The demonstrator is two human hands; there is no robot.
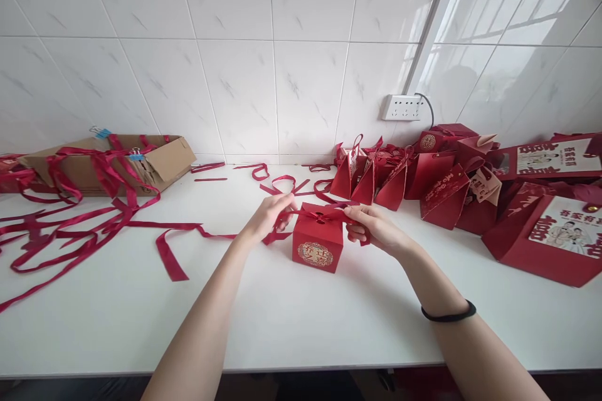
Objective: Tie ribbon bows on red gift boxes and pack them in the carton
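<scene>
A small red gift box (pixel 318 245) with a round gold emblem on its front stands upright on the white table. A red ribbon (pixel 322 217) crosses its top and is gathered in the middle. On the box's left side, my left hand (pixel 271 216) is closed on one end of this ribbon. My right hand (pixel 371 225) pinches the other end at the right, and a short piece of it hangs below the fingers. The ribbon is stretched between both hands. My left fingertips are partly hidden.
At the left, a cardboard box (pixel 164 160) has red ribbons (pixel 125 210) spilling over the table (pixel 301 326). Several red gift boxes (pixel 395 182) stand at the back right. Larger red boxes (pixel 522 244) lie at the far right. A power strip (pixel 402 108) hangs on the tiled wall.
</scene>
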